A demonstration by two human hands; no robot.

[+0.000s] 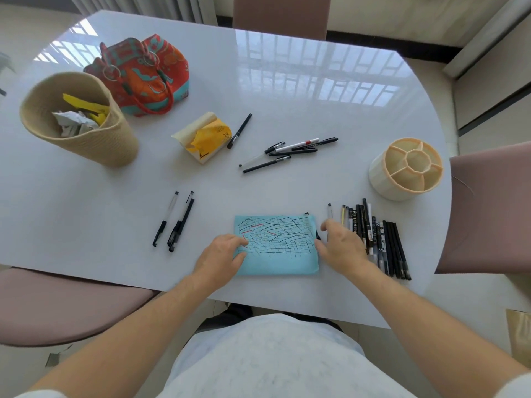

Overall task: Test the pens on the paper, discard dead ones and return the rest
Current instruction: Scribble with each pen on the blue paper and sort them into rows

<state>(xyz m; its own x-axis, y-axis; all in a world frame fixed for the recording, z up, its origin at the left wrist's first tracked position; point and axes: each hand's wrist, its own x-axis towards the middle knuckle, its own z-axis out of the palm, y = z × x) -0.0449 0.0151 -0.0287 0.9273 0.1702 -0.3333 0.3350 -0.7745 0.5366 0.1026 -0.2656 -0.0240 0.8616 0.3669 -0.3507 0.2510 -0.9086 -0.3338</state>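
The blue paper (283,248) (covered in black and red test strokes) lies flat at the table's (287,96) near edge, the left hand (222,254) resting on its left side with fingers loosely spread, the right hand (340,244) at its right edge, fingers relaxed and holding nothing. A row of pens (379,239) lies just right of that hand, the empty holder (408,168) beyond it. Three pens (175,222) lie to the left, a loose cluster (284,152) farther back, and the basket (77,119) far left.
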